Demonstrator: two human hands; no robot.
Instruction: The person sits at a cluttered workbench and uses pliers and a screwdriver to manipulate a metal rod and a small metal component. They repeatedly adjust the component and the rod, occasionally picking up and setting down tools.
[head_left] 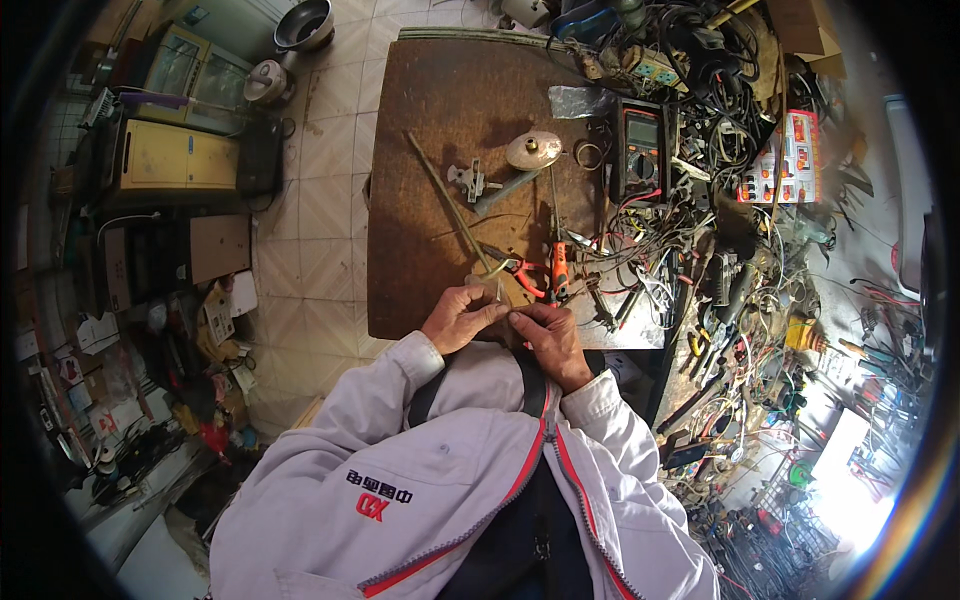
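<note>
At the near edge of a brown wooden table (420,100), my left hand (462,318) and my right hand (555,345) meet, thumbs almost touching. Fingers of both are closed in a pinch. Between them is something small and pale, too unclear to name. Just beyond lie pliers with red-orange handles (528,277) and a screwdriver with an orange handle (560,272). A long thin rod (447,200) slants across the wood toward my left hand. Farther off are a metal clamp-like fitting (468,182) and a round, pale metal disc with a central knob (534,150).
A multimeter (642,140) stands at the table's right, beside a metal ring (588,154). Tangled cables (700,130) and many tools crowd that side. A clear plastic bag (582,102) lies at the back. Left, across the tiled floor (315,230), is a yellow cabinet (180,155).
</note>
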